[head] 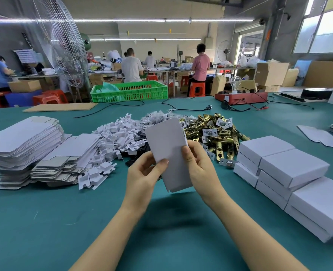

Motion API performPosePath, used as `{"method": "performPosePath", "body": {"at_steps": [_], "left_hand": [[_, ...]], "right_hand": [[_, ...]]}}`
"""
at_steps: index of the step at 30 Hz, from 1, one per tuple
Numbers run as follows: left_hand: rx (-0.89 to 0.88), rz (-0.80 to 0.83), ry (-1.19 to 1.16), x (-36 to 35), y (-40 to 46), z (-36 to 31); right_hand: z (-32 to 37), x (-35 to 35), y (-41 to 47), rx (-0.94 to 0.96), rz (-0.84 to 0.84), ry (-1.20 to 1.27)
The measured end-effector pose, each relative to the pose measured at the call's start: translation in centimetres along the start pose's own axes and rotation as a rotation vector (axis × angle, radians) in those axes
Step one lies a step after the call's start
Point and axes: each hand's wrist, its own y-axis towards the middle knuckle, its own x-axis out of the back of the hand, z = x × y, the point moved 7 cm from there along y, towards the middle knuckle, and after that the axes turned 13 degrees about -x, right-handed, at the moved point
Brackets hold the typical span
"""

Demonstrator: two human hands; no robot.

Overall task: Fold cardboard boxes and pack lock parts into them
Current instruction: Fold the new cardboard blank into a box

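White box blank (167, 151) gripped by left hand (144, 177) and right hand (198, 165), before brass latches (216, 133), beside finished boxes (290, 173) on table (44, 222).

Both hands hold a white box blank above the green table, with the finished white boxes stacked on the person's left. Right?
Not quite: the head view shows the finished white boxes stacked on the person's right. Both the left hand and right hand do hold the white box blank above the green table.
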Motion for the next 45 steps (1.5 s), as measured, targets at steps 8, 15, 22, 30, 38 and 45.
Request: {"method": "performPosePath", "body": {"at_steps": [8, 15, 22, 30, 38, 45], "left_hand": [[-0.327, -0.21, 0.59, 1.5, -0.6, -3.1], [-0.736, 0.048, 0.927, -2.4, -2.8, -3.9], [-0.661, 0.097, 0.768, -2.5, -2.0, -3.1], [-0.178, 0.128, 0.289, -0.8, -0.5, -1.2], [-0.142, 0.101, 0.247, -0.3, -0.3, -0.4], [-0.107, 0.211, 0.24, -0.6, 0.2, -0.2]], "right_hand": [[0.4, -1.3, -1.3, 0.118, -0.134, -0.237], [-0.3, -2.9, -1.3, -0.02, 0.035, 0.182], [0.6, 1.3, 0.5, -0.035, 0.053, 0.206], [1.8, 1.8, 0.2, 0.007, 0.16, 0.054], [1.3, 1.2, -0.5, 0.088, -0.013, 0.133], [1.6, 1.6, -0.2, 0.076, 0.01, 0.121]]}}
